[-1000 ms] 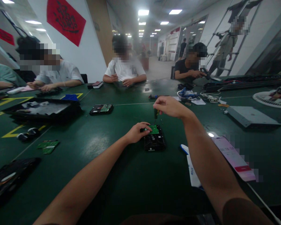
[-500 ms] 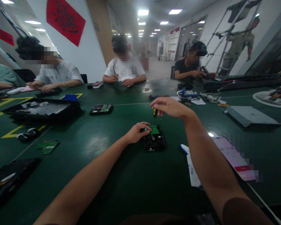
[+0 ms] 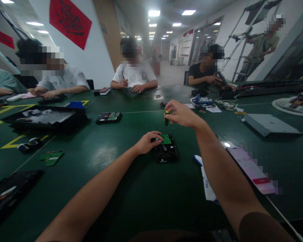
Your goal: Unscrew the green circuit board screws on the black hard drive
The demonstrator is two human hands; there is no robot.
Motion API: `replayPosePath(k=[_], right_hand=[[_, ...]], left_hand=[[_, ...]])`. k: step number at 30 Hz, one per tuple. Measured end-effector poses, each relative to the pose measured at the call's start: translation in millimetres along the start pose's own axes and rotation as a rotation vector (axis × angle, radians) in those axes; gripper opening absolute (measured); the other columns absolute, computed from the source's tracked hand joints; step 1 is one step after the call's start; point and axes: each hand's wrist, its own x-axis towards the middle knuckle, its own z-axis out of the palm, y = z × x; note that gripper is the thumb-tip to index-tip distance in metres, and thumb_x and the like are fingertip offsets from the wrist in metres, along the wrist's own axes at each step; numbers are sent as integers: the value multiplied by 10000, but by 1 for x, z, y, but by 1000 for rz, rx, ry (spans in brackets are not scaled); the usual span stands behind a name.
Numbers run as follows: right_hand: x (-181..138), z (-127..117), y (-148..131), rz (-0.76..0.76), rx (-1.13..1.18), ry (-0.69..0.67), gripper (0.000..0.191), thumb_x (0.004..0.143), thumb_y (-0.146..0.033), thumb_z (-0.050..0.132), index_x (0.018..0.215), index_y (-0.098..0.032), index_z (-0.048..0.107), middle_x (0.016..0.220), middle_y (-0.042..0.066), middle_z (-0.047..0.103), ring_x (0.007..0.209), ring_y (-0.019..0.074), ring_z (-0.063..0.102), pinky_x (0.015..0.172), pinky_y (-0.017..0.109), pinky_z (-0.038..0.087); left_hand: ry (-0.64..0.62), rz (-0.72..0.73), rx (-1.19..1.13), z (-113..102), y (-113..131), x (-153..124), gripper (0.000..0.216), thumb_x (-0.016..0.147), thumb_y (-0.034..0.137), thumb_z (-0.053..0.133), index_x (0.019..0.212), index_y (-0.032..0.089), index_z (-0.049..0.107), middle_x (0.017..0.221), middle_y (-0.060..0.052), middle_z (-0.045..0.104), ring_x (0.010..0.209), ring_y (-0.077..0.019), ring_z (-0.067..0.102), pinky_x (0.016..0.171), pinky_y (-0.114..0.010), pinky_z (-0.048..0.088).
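A black hard drive [image 3: 166,153] with a green circuit board [image 3: 166,139] on top lies on the green table [image 3: 141,188] in front of me. My left hand [image 3: 148,142] rests on the drive's left edge, fingers curled over the board's corner. My right hand [image 3: 182,114] is closed around a small screwdriver with a yellow and black handle [image 3: 167,118]. The screwdriver points down, its tip just above the far edge of the board.
A phone [image 3: 252,169] and a white and blue paper strip [image 3: 206,183] lie to my right. Another drive [image 3: 109,117], a black tray [image 3: 44,118], loose green boards [image 3: 52,157] and a grey panel [image 3: 270,124] sit around. Three people sit across the table.
My right hand has lifted the screwdriver slightly and shifted a little left. My left hand and the drive have stayed put.
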Motion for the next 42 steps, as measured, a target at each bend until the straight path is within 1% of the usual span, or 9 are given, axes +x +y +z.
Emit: replayPosePath(k=[5,10,14,18,21,26,32,38,42], right_hand=[[0,0,-2,-21,-60,29,259,870,-338,717,1051,-232,566,1116,75,710,607,133,650,622,333,537],[-1,-1,-4,-18,-89,42,225,878,-353,708,1021,-223,592,1048,69,727,632,141,662,642,332,543],[-1,1,-4,4,-36,35,192,892,-263,645,1070,-214,591,1021,80,734,660,157,685,649,338,571],[-1,1,-4,7,5,20,239,879,-183,604,1118,-199,603,1037,92,734,701,168,704,660,341,585],[-2,0,-4,-11,-35,24,224,890,-218,621,1113,-196,623,1054,95,730,729,180,706,672,353,571],[-1,-1,-4,-44,-76,52,225,887,-270,660,1102,-222,615,1117,80,722,668,157,671,697,375,552],[0,-2,-7,-76,-211,103,166,877,-319,698,1005,-231,642,1027,60,753,817,205,680,789,388,530],[-1,-5,-8,-99,-272,124,172,836,-198,696,1006,-215,677,1054,68,754,889,220,697,831,389,530],[0,-5,-7,-107,-275,139,139,836,-216,714,973,-217,689,1043,69,754,932,237,698,837,395,535]], left_hand=[[-4,-13,0,0,-1,-1,185,960,274,659,1099,230,772,1350,-111,659,1264,-275,617,1126,-517,441],[-3,-13,8,0,-2,0,177,957,271,662,1088,233,775,1347,-105,660,1261,-270,619,1126,-511,443],[-1,-20,13,-1,-1,0,170,955,262,664,1082,235,774,1350,-98,659,1247,-266,626,1121,-517,447],[-5,-24,6,-1,2,0,164,954,253,667,1077,236,774,1355,-97,654,1253,-264,622,1124,-514,443],[-7,-29,-2,-1,2,0,161,954,245,667,1074,231,771,1355,-99,653,1258,-260,620,1127,-509,440],[-7,-19,-9,-1,0,0,166,951,250,666,1080,230,768,1356,-102,652,1262,-268,616,1122,-517,441],[-12,-17,2,-1,-1,0,169,952,264,668,1085,237,769,1358,-100,654,1269,-270,615,1126,-525,442],[-4,-20,16,-1,0,0,168,956,272,665,1078,235,775,1351,-98,659,1263,-272,622,1128,-517,443],[-4,-21,17,-1,1,0,164,954,263,666,1073,230,774,1341,-101,665,1270,-271,618,1130,-516,439]])
